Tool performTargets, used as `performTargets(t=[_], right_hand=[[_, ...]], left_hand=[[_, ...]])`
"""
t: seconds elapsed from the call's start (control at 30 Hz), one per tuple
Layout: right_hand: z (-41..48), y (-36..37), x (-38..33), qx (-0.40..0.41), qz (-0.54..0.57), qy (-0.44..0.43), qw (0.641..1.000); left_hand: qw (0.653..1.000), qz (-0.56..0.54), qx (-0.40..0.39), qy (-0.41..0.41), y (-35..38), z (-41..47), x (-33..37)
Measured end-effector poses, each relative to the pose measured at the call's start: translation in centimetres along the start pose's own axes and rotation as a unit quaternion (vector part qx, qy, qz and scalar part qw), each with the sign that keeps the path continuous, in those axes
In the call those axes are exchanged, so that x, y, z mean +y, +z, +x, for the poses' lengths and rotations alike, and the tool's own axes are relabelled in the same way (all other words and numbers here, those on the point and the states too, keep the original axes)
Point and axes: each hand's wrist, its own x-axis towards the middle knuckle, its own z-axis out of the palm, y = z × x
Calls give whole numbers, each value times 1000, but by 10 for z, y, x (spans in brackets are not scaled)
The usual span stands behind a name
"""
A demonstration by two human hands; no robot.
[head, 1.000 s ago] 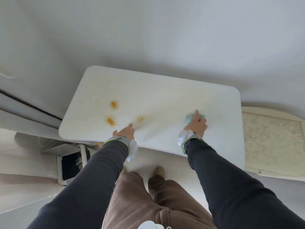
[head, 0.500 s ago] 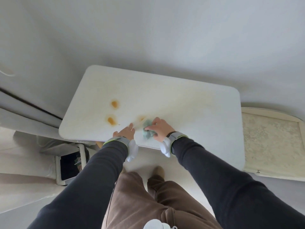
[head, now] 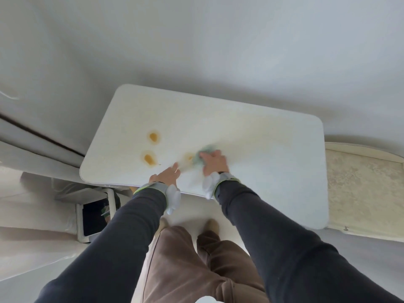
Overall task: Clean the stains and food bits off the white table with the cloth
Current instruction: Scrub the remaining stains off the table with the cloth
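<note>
Since half a second ago the cloth (head: 206, 150) has travelled up the counter (head: 262, 162) from its near edge, carried by my right grip (head: 213, 164), which grasps it bunched and blurred mid-stroke. It now lies just right of the faint smear (head: 189, 157). Left grip (head: 167, 174): released, fingers flat, bracing near the edge. Upper amber stain (head: 153, 137) and lower amber stain (head: 149, 159): unwiped, left of the cloth. Risks, by my judgement: a stroke spreading amber wider, bits swept over the near edge, the cloth striking the bracing grip. Room: broad bare counter rightward and beyond; bin (head: 94, 217) below the left corner.
</note>
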Motion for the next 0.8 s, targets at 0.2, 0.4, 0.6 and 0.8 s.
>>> performTargets(t=[0.2,0.4,0.6,0.8], right_hand=[[-5,5,-2,-86,-107,-173,975],[11,-36,61,79,9,56,995],[20,-31,54,124,38,253,959],[19,16,-18,0,-79,-79,994]], left_hand=[[1000,-15,-14,5,-4,0,0],[1000,-4,-13,-3,-3,-1,1],[1000,15,1,-8,-3,-4,2],[999,28,42,-3,-2,-13,3]])
